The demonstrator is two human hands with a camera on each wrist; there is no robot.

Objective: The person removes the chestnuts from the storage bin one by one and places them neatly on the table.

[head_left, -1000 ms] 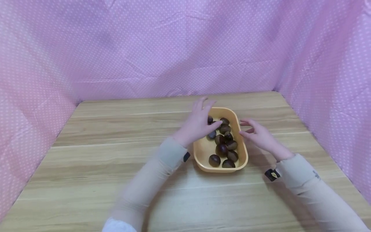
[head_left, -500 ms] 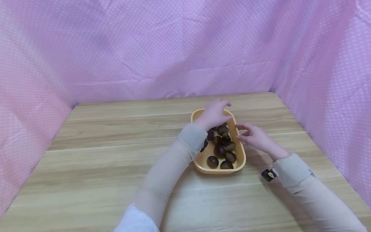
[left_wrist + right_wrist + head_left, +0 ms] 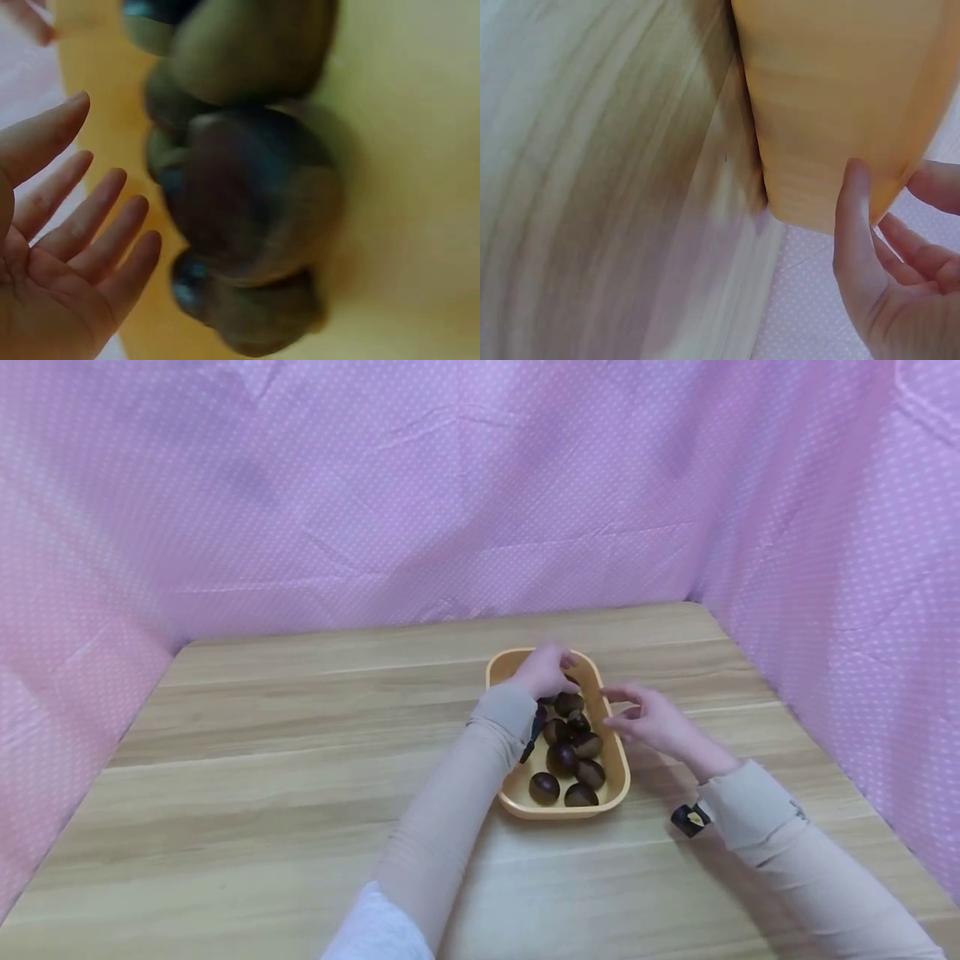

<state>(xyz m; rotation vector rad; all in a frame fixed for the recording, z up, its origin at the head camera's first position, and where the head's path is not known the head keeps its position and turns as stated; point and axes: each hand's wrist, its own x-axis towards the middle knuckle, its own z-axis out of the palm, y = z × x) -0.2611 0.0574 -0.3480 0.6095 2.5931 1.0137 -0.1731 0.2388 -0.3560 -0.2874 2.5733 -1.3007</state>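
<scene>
An orange rectangular plastic bin (image 3: pixel 557 814) stands on the table with several brown chestnuts (image 3: pixel 544 788) in it, mostly along its right side. My left hand (image 3: pixel 542 672) reaches down into the bin's far part and covers some chestnuts there. In the left wrist view its fingers are straight and spread beside blurred chestnuts (image 3: pixel 255 195), with nothing held. At the bin's right side, the fingertips of my right hand (image 3: pixel 660 722) touch near the rim. The right wrist view has the thumb (image 3: pixel 853 202) against the bin's outer wall (image 3: pixel 810 112), fingers loosely bent.
The light wood-grain table (image 3: pixel 262 760) extends left and in front of the bin. Pink dotted cloth (image 3: pixel 360 493) hangs behind the table and on both sides. A small black device (image 3: pixel 691 819) is on the right wrist.
My left hand has swung from the bin's left edge over its far part, then lowered among the chestnuts. The right hand keeps its place at the rim. The whole view has shifted slightly.
</scene>
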